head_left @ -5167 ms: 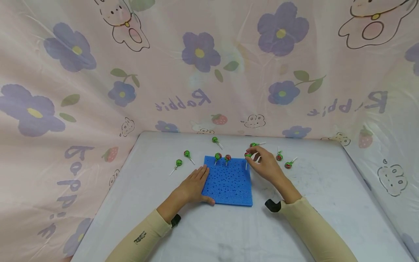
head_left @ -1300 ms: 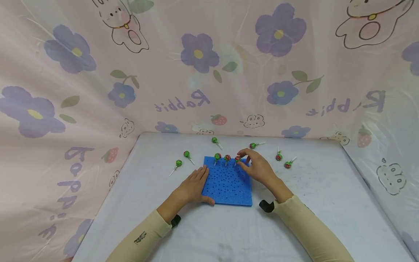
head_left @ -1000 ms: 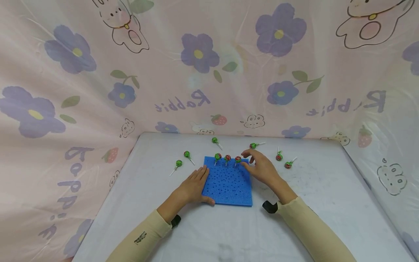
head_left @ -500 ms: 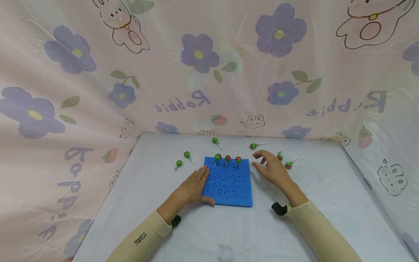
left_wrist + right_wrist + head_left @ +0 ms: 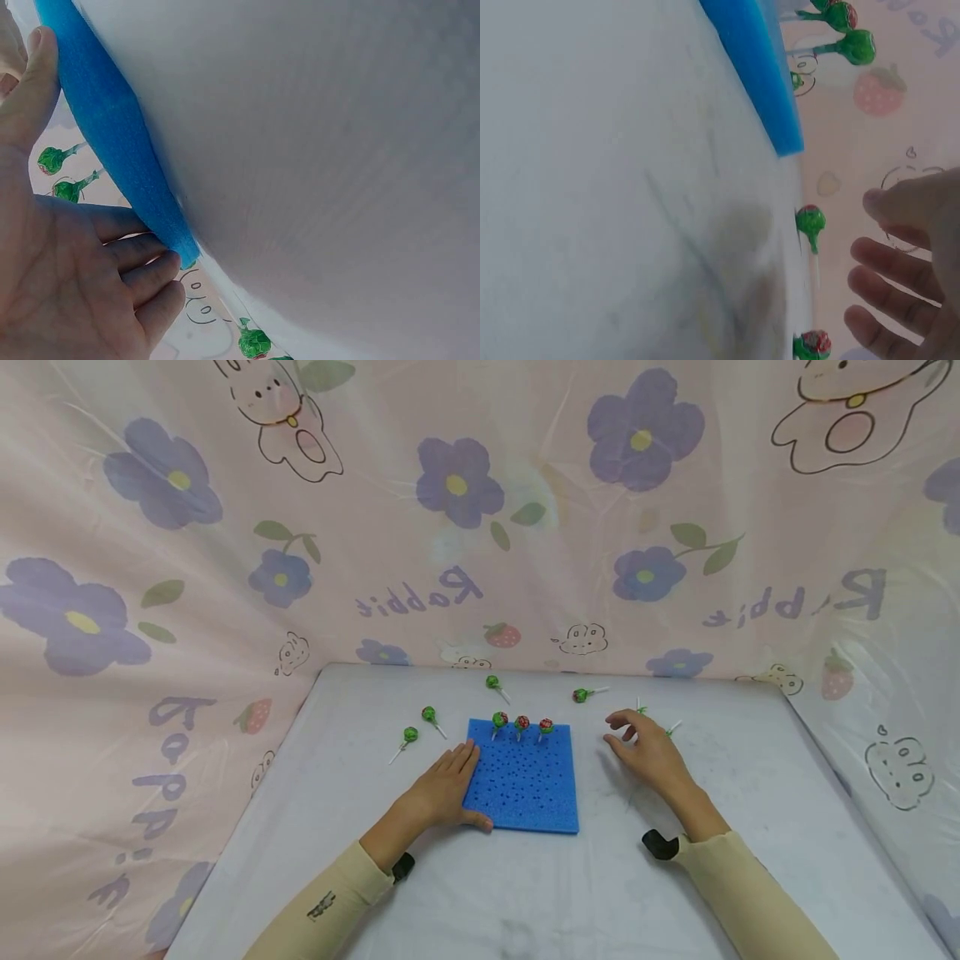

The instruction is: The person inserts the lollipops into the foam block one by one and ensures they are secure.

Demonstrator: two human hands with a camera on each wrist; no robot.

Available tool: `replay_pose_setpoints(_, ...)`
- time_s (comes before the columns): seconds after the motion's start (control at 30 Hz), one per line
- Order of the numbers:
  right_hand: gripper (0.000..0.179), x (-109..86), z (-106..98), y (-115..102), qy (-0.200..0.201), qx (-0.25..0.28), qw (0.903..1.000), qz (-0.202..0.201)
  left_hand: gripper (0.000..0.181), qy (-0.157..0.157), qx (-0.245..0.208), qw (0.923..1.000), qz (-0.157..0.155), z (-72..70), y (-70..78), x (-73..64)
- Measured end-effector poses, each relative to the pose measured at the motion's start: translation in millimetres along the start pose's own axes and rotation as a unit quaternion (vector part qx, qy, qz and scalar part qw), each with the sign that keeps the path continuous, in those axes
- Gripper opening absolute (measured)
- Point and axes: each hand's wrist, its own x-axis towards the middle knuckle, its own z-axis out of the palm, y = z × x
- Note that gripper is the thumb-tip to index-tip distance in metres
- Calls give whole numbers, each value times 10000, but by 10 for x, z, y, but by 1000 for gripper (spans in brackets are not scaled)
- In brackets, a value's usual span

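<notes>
A blue foam board point(image 5: 525, 785) dotted with holes lies on the table. Along its far edge three lollipops stand upright: a left one point(image 5: 499, 720), a middle one point(image 5: 522, 723) and a right one point(image 5: 546, 727). My left hand point(image 5: 442, 789) rests with straight fingers on the board's left edge, thumb at the near corner. The left wrist view shows those fingers point(image 5: 154, 281) against the foam's side. Right of the board, my right hand point(image 5: 648, 756) hovers with loosely bent fingers and holds nothing. It partly hides two lollipops lying behind it, whose sticks point(image 5: 673, 727) show.
Loose lollipops lie around the board: one at far left point(image 5: 409, 735), another beside it point(image 5: 428, 714), one behind point(image 5: 492, 682) and one at back right point(image 5: 581, 695). A patterned pink curtain point(image 5: 375, 527) hangs behind the white table point(image 5: 315, 777).
The right hand brought a lollipop left along the board's far edge, stood it third in the row and released it. It then moved away to the right. The left hand stayed put.
</notes>
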Motion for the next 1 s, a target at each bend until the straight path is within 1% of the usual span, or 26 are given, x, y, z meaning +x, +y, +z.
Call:
replay_pose_setpoints(0.17, 28, -39, -40, 123, 138, -88, 9999, -3, 130, -5, -14, 10000, -30, -12, 10, -8)
replay_pose_setpoints(0.37, 28, -90, -123, 235, 282, 42, 9996, -23, 130, -13, -62, 10000, -19, -3, 5, -7)
replay_pose_setpoints(0.53, 29, -115, -206, 328, 319, 94, 9993, 186, 131, -33, -40, 10000, -27, 11, -3, 1)
replay_pose_setpoints(0.73, 32, -116, -283, 424, 325, -101, 9987, 370, 130, 4, -57, 10000, -17, 7, -3, 1)
replay_pose_setpoints(1.0, 36, -88, -353, 479, 76, -300, 9966, 767, 129, 7, -87, 10000, -2, -9, 9, -11)
